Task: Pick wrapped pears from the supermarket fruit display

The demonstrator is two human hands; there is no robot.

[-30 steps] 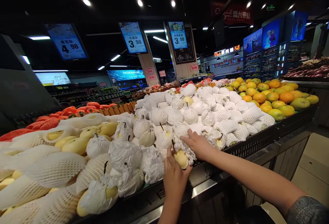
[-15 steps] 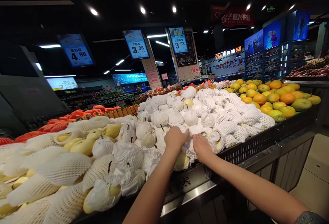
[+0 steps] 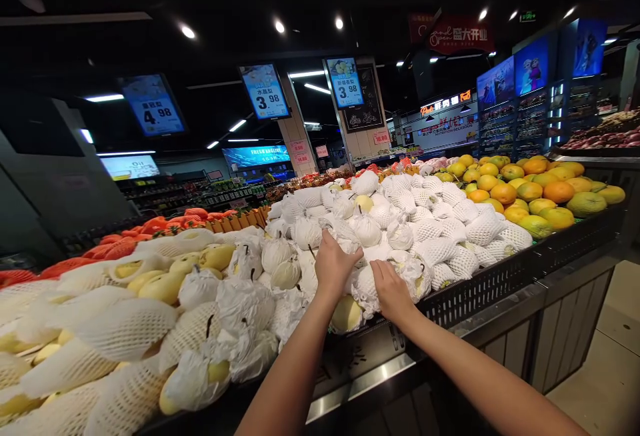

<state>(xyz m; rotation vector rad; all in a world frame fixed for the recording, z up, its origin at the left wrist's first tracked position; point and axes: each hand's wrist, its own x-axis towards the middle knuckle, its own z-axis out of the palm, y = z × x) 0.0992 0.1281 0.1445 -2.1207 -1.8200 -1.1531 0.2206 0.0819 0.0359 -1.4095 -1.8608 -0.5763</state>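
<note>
Pears in white wrapping fill the bin in front of me. My left hand (image 3: pixel 336 267) reaches over the near edge of the pile, thumb and fingers apart, beside a paper-wrapped pear (image 3: pixel 306 231). Part of its fingers is hidden behind the hand. Close by on the right, my right hand (image 3: pixel 393 291) lies with fingers stretched out along the side of a net-wrapped pear (image 3: pixel 365 288). A bare yellow pear (image 3: pixel 347 314) shows just below my hands. To the right of my right hand sits another wrapped pear (image 3: pixel 417 277) with a dark stem.
Larger pears in foam nets (image 3: pixel 125 326) spread across the left. Oranges (image 3: pixel 530 191) are heaped at the right, behind the black slotted bin edge (image 3: pixel 480 293). Red-netted fruit (image 3: pixel 117 249) lies at the back left. Price screens (image 3: pixel 265 91) hang above.
My left hand has lifted slightly and opened, its thumb and fingers wider apart. My right hand has shifted a little left with fingers straighter. The gap between them shows more of the net-wrapped pear.
</note>
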